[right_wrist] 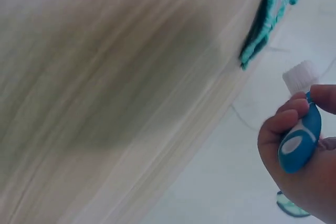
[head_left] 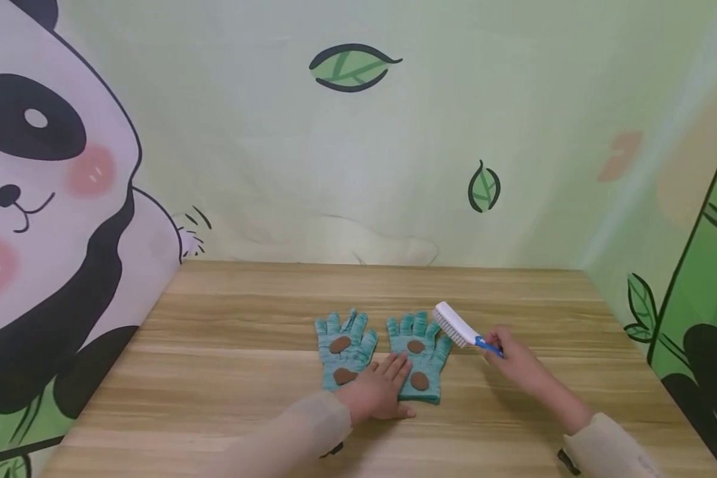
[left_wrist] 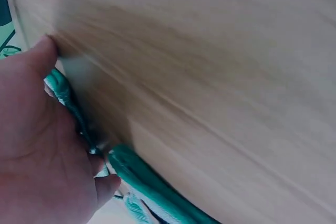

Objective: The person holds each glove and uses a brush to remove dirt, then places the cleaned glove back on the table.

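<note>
Two teal knit gloves with brown oval patches lie side by side on the table, fingers pointing away: a left glove (head_left: pixel 334 358) and a right glove (head_left: pixel 427 364). My left hand (head_left: pixel 380 390) rests with fairly straight fingers across their inner edges, its fingertips on the right glove; the left wrist view shows its palm side (left_wrist: pixel 42 145). In my right hand (head_left: pixel 514 358) is a white brush (head_left: pixel 457 325) with a blue handle (right_wrist: pixel 303 142), gripped by fingers and thumb. The brush head hangs at the right glove's fingertips, bristles facing it; whether they touch cannot be told.
The wood-grain table (head_left: pixel 227 372) extends around the gloves to its far edge. Behind it stands a pale green backdrop (head_left: pixel 263 146) printed with leaves, a panda (head_left: pixel 101 212) at left and bamboo (head_left: pixel 705 265) at right.
</note>
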`<state>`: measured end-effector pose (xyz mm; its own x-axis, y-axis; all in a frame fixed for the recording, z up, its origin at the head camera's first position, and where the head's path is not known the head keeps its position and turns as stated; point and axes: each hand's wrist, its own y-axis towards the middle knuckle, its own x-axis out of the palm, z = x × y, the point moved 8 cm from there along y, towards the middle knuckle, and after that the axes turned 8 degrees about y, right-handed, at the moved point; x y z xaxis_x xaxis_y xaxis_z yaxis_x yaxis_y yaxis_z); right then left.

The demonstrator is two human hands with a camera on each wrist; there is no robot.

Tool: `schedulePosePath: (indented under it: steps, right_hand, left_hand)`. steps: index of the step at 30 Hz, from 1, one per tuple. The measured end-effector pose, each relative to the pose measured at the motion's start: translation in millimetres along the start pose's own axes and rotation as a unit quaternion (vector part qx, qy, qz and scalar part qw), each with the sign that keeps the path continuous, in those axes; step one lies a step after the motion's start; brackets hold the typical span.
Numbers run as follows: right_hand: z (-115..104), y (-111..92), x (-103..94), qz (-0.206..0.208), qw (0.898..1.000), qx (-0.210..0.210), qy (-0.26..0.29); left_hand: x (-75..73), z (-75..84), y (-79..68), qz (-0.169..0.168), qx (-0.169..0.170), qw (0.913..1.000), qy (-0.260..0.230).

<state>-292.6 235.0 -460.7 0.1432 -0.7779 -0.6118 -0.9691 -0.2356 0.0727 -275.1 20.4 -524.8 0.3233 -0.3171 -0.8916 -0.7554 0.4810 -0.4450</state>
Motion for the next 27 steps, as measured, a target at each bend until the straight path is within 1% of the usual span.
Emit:
schedulePosePath:
  steps: [2, 4, 8, 11, 16, 21, 23, 27]
  right_hand:
    - [-5.6, -0.8, 5.0, -0.002, 0.999, -0.026, -0.025]
    - [-10.3, -1.3, 8.8, 0.001, 0.997, -0.052, -0.061]
    - [-14.3, -0.5, 13.2, 0.006, 0.991, -0.071, -0.110]
    - [-14.5, 0.4, 14.4, 0.012, 0.990, -0.079, -0.118]
    - [-13.0, 0.8, 16.5, 0.018, 0.987, -0.093, -0.128]
    - [-13.9, 0.8, 18.4, 0.013, 0.985, -0.101, -0.142]
    - [-15.3, 0.5, 19.1, 0.011, 0.983, -0.108, -0.148]
    - [-17.9, 0.4, 20.8, 0.008, 0.980, -0.125, -0.154]
  left_hand:
    - [-0.2, -0.9, -1.7, 0.001, 0.010, 0.9999, 0.002]
    - [-1.4, -2.3, -3.5, 0.005, 0.023, 0.9997, 0.011]
    - [-4.6, -6.8, -6.0, 0.022, 0.049, 0.9976, 0.045]
    - [-5.5, -8.1, -7.1, 0.027, 0.062, 0.9952, 0.071]
    - [-5.9, -7.3, -8.4, 0.033, 0.069, 0.9925, 0.095]
    - [-8.5, -7.3, -9.5, 0.036, 0.075, 0.9930, 0.084]
    - [-9.7, -7.4, -9.8, 0.034, 0.075, 0.9935, 0.078]
    - [-10.7, -8.4, -9.2, 0.023, 0.071, 0.9937, 0.083]
